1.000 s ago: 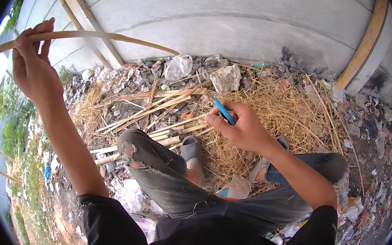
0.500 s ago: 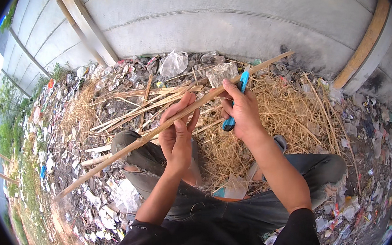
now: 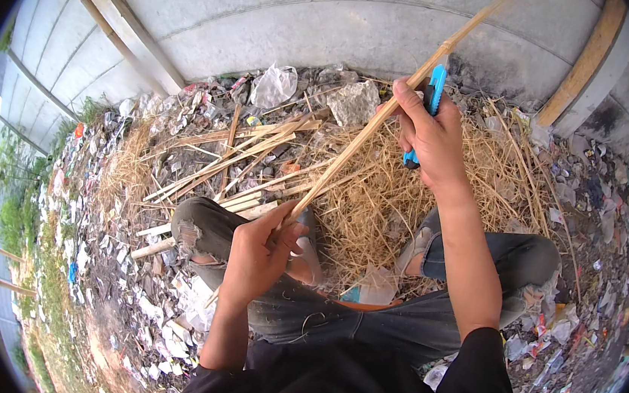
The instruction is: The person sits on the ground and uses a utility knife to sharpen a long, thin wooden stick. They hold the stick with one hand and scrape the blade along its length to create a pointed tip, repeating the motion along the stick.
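A long bamboo strip [image 3: 366, 133] runs slantwise from below my left wrist up to the wall at the upper right. Around its lower part my left hand [image 3: 260, 252] is closed, above my bent left leg. My right hand [image 3: 434, 136] is farther up the strip and closed round a blue utility knife [image 3: 435, 89]. The right thumb lies along the strip, and the knife's blade end points up close beside it. The fingers under the strip are partly hidden.
Several split bamboo pieces [image 3: 235, 158] lie on the littered ground beyond my left knee. A heap of pale shavings [image 3: 374, 210] spreads between my feet and to the right. A rock [image 3: 354, 102] sits near the grey concrete wall [image 3: 330, 31].
The strip has shifted up and right and now stands steeper. My right hand has risen with the knife; my left hand has gone from loosely cradling the strip to gripping it lower down.
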Action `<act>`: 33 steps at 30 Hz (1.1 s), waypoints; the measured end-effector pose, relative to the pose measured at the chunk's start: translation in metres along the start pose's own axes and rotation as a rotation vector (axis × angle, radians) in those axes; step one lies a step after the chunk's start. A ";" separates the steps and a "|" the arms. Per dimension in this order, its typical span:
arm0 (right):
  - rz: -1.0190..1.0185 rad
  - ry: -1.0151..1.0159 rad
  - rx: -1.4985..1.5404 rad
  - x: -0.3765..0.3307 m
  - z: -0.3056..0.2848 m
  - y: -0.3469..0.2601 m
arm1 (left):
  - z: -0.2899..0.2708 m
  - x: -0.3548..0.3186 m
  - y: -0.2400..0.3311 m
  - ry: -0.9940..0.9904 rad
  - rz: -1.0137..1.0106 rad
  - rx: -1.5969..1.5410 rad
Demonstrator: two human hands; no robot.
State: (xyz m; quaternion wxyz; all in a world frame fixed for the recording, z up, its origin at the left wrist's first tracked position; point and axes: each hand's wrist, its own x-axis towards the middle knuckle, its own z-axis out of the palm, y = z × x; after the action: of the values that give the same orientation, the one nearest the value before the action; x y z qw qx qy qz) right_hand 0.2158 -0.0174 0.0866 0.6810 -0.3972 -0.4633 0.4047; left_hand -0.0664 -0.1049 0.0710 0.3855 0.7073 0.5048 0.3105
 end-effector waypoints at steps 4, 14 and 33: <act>-0.129 0.014 -0.229 -0.003 -0.002 -0.003 | 0.003 -0.004 0.003 -0.179 -0.108 -0.235; -0.110 -0.473 -0.956 -0.055 0.030 -0.027 | 0.006 0.007 -0.013 -0.075 -0.064 -0.479; -0.097 -0.192 -1.236 0.000 0.013 0.019 | -0.004 -0.011 -0.038 0.040 -0.072 -0.134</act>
State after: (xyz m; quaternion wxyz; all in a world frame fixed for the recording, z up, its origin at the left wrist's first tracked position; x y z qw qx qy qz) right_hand 0.2004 -0.0082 0.0724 0.2987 -0.6579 -0.6884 0.0645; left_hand -0.0911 -0.1075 0.0401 0.4328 0.6549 0.5156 0.3435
